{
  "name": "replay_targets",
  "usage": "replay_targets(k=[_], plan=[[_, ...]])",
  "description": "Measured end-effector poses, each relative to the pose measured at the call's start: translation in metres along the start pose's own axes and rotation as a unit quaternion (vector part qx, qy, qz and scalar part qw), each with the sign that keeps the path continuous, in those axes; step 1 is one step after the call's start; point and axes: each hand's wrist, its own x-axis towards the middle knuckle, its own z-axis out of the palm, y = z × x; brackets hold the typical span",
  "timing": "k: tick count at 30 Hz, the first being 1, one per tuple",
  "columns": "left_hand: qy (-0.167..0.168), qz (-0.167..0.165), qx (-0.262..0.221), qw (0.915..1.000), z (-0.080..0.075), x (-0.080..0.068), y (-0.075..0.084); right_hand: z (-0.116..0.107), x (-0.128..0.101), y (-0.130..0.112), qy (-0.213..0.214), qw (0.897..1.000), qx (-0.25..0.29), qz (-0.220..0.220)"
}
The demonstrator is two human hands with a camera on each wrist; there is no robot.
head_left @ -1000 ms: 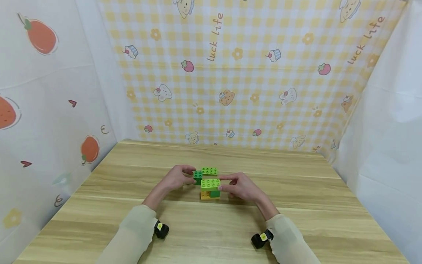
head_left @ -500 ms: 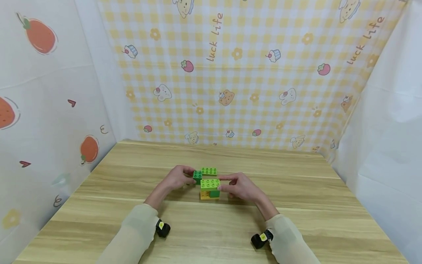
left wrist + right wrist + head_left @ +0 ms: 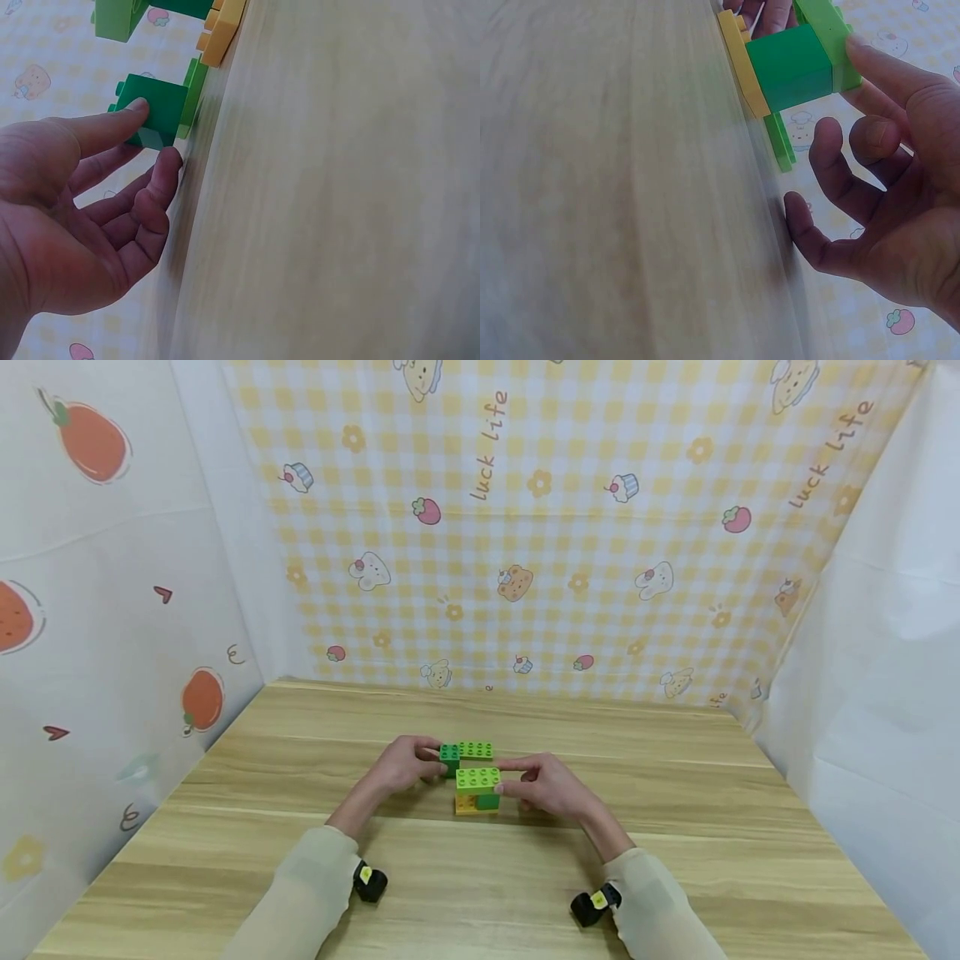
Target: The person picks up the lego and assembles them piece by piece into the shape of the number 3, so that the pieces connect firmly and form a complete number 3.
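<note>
Pinching lightly, the left hand (image 3: 401, 766) had its index fingertip against the side of the dark green brick (image 3: 156, 113), with the other fingers loosely curled below it near the table (image 3: 675, 827); whether the thumb pressed the far side was hard to tell from the wrist view. That dark green brick sat at the left end of a flat light green plate (image 3: 476, 749), both low on the table, roughly midway between its left and right edges and nearer the back edge than the front.

Just in front of them stood a small stack: a yellow plate (image 3: 467, 807) at the bottom, a dark green block (image 3: 791, 66) on it, and a light green brick (image 3: 477, 777) on top. The right hand (image 3: 551, 785) held this stack from the right, index fingertip on the top brick's edge, thumb lower, remaining fingers spread and relaxed.
</note>
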Motion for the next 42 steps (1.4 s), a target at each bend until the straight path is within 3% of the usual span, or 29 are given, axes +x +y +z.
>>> replay_targets(k=[22, 42], plan=[[0.026, 0.001, -0.039, 0.9989, -0.004, -0.010, -0.003, 0.002, -0.001, 0.001, 0.003, 1.000, -0.006, 0.001], [-0.009, 0.033, -0.079, 0.9963, -0.010, -0.015, 0.014, 0.001, 0.000, -0.002, -0.003, 1.000, -0.003, -0.007]])
